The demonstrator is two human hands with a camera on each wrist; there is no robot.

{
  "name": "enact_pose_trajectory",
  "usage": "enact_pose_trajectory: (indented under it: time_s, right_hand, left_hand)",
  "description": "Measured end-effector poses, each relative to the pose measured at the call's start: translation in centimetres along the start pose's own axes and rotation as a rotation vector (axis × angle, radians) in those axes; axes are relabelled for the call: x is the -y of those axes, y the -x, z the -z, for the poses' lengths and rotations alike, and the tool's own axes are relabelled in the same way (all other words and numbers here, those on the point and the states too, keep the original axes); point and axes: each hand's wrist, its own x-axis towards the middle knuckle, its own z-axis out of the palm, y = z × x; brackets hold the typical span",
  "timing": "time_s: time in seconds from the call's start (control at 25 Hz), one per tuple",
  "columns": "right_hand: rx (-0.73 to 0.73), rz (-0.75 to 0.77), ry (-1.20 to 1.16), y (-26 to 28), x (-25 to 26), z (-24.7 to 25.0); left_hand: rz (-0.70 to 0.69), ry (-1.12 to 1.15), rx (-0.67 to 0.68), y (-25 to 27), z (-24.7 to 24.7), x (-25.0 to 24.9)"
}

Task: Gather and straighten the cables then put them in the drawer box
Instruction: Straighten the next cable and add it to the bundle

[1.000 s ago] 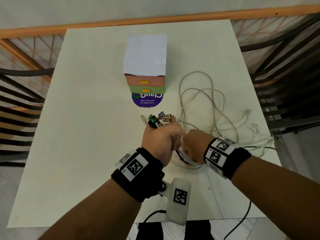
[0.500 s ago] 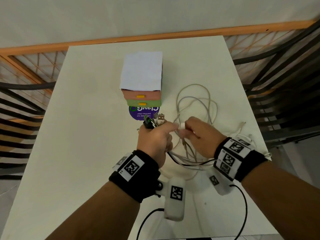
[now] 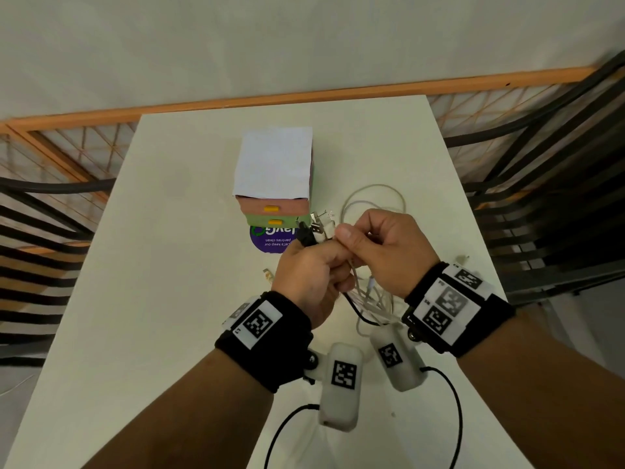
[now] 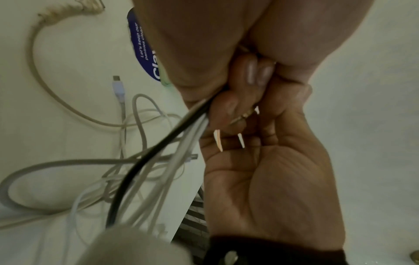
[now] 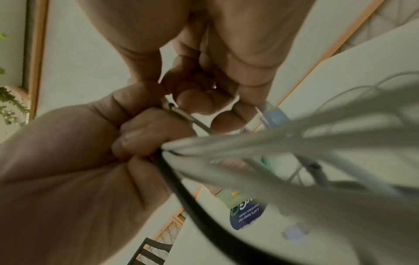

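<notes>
My left hand grips a bundle of cables, white ones and a black one, raised above the table. Their plug ends stick up out of the fist. My right hand is against it on the right, thumb and fingers pinching a white cable at the top of the fist. In the left wrist view the cables hang from the fist to loose loops on the table. The drawer box, white top, pink and green drawers with yellow handles, stands just beyond the hands, both drawers closed.
A white table with metal railings on both sides. A purple round sticker lies in front of the box. Cable loops spread right of the box. One loose plug lies left of my left hand, another near the right edge.
Both hands rose with the bundle and moved forward toward the box. The right hand went from beside the left fist, low, to pinching a cable at the fist's top.
</notes>
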Motion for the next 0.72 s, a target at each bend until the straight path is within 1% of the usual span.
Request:
enact_pose_trajectory:
  time_s: [0.12, 0.2, 0.28, 0.36, 0.52, 0.6, 0.64, 0.68, 0.72]
  right_hand:
    - [0.193, -0.078, -0.136, 0.3, -1.0, 0.6]
    - [0.263, -0.082, -0.056, 0.5, -1.3, 1.1]
    - [0.252, -0.064, 0.081, 0.4, -1.3, 1.7]
    - [0.248, -0.087, 0.161, 0.4, -1.2, 2.2]
    - [0.391, -0.144, 0.335, 0.1, -1.4, 2.9]
    - [0.398, -0.166, 0.314, 0.0, -1.9, 3.6]
    - [0.377, -0.172, 0.246, -0.1, -2.1, 4.1]
    - [0.345, -0.158, 0.175, -0.3, -2.3, 4.6]
    - [0.311, -0.125, 0.132, -0.6, -2.1, 5.0]
  left_hand:
    - [0.021, 0.026, -0.044, -0.7, 0.3, -0.1]
    - [0.029, 0.033, -0.073, -1.1, 0.6, -0.2]
    - [0.018, 0.046, -0.117, -1.3, 0.5, -0.3]
    - [0.027, 0.090, -0.144, -1.0, 0.0, -0.7]
    - [0.079, 0.156, -0.030, -0.9, 0.0, -2.1]
    - [0.089, 0.139, 0.000, -1.1, 0.6, -2.5]
    - [0.081, 0.097, 0.011, -1.1, 0.7, -2.4]
    - [0.049, 0.006, 0.014, -1.1, 0.7, -2.1]
    - [-0.016, -0.140, 0.020, -1.0, 0.6, -1.8]
